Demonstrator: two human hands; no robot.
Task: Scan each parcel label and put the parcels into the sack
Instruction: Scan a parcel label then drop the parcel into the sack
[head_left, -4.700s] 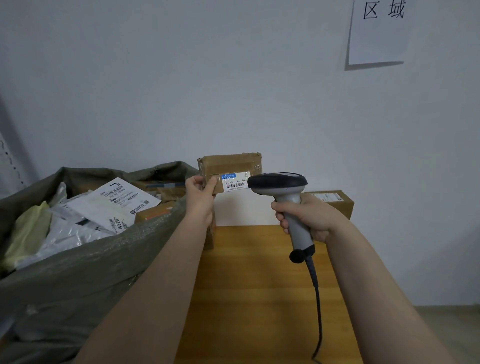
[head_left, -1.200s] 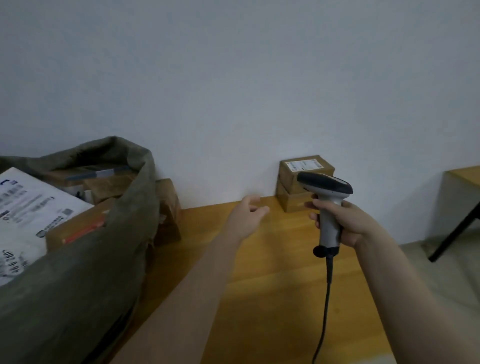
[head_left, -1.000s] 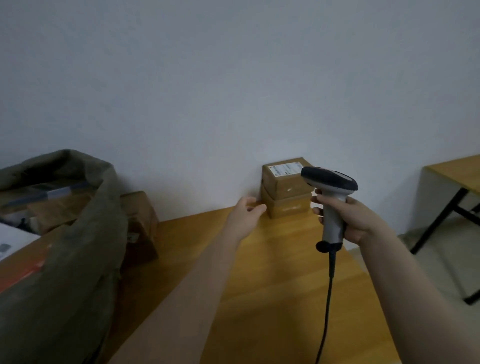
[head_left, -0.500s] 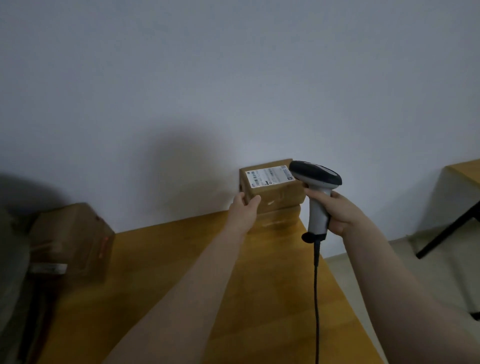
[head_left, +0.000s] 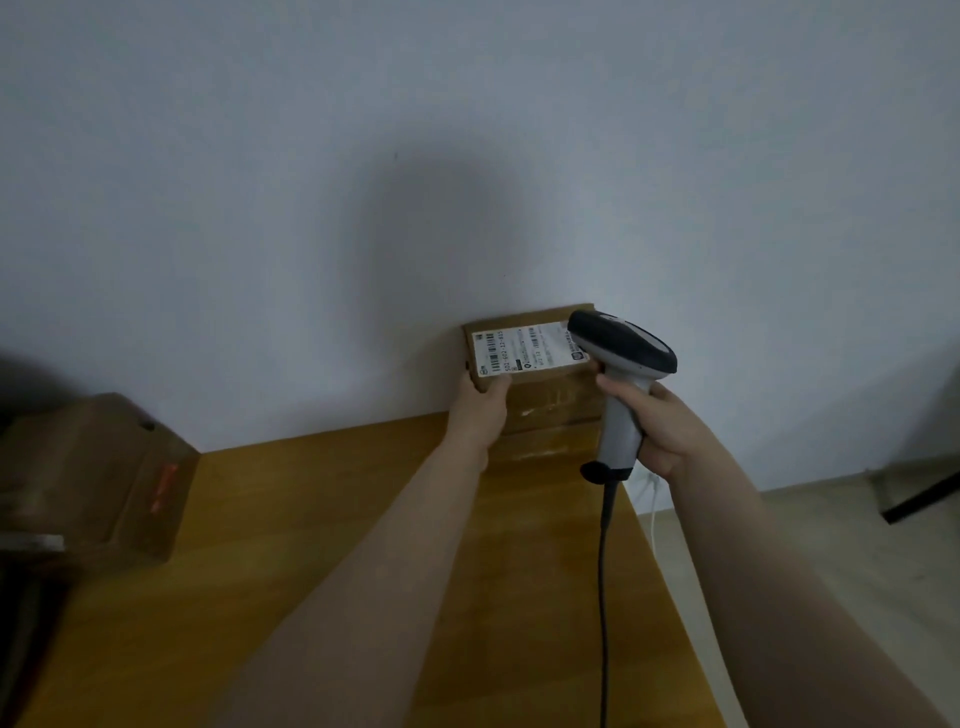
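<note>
A small brown parcel (head_left: 524, 349) with a white barcode label on top sits on a second brown parcel (head_left: 556, 415) against the wall at the table's far right. My left hand (head_left: 480, 410) grips the top parcel at its left front corner. My right hand (head_left: 660, 428) holds the grey and black barcode scanner (head_left: 621, 364) by its handle. The scanner's head hangs over the label's right end. Its cable (head_left: 602, 597) drops toward me. Only a dark edge of the sack (head_left: 21, 597) shows at the far left.
The wooden table (head_left: 363, 571) ends at a right edge just past the scanner cable. Another brown box (head_left: 104, 467) with an orange mark stands at the left near the sack. A dark table leg (head_left: 919, 499) shows on the floor at the right.
The parcel scanned earlier is gone from my left hand. That hand reached right to the stacked parcels and took hold of the top one. The scanner moved over its label.
</note>
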